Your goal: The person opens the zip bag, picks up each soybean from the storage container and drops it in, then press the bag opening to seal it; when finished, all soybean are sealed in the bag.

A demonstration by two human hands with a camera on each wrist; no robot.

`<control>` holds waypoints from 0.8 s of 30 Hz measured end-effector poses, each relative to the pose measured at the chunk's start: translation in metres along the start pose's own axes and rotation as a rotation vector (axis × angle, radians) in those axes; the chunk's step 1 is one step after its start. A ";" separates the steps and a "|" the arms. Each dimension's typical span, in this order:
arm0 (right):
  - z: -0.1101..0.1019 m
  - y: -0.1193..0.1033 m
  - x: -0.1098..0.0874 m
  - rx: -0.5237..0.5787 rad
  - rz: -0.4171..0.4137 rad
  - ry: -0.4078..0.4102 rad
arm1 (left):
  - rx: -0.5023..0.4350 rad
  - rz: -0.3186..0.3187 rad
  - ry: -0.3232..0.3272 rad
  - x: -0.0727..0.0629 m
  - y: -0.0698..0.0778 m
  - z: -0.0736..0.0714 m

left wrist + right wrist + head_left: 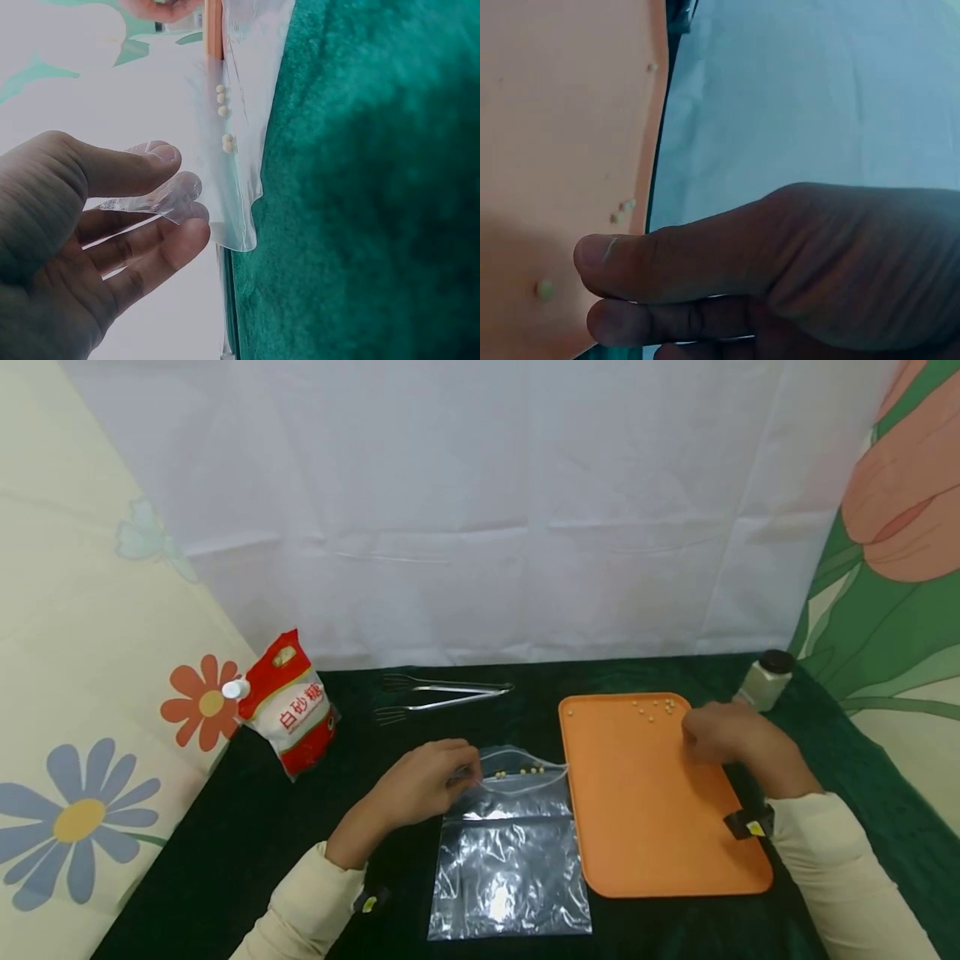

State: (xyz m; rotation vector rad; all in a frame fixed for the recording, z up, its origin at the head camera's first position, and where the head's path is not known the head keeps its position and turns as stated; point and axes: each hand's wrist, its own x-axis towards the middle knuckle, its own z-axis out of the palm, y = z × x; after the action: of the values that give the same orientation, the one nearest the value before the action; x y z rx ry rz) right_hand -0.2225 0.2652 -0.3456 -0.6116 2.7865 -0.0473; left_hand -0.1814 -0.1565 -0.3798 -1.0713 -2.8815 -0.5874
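A clear zip bag [510,868] lies flat, its mouth parted toward the back. My left hand [427,781] pinches the left corner of that mouth; in the left wrist view the film passes between thumb and fingers. Several small yellowish beans [533,770] sit just inside the opening. Over the right edge of an orange tray [637,827], my right hand [723,735] points downward. In the right wrist view its thumb and forefinger are nearly together, with nothing visible between them, and a bean [544,289] lies just beyond the tips. More beans [651,718] are scattered along the tray's back end.
Metal tongs [465,696] with fork-like ends lie behind the bag. A red and white sugar pouch [296,710] with a white cap is at the left. A jar with a black lid [767,681] stands behind the right hand. White cloth [510,527] hangs at the back.
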 end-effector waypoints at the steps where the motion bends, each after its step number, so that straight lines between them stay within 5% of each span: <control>1: 0.001 0.002 0.001 -0.014 0.021 -0.016 | -0.001 0.001 0.000 0.000 0.000 0.000; 13: 0.005 0.014 0.006 -0.046 0.085 -0.118 | -0.004 0.008 0.004 -0.001 -0.001 -0.001; 24: 0.008 0.009 0.007 -0.064 0.071 -0.108 | 0.005 0.007 0.001 -0.001 0.000 -0.001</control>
State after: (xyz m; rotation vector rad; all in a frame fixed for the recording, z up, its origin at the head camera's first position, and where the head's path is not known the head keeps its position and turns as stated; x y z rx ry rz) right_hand -0.2303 0.2705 -0.3558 -0.5141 2.7105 0.0870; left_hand -0.1812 -0.1576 -0.3791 -1.0789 -2.8756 -0.5798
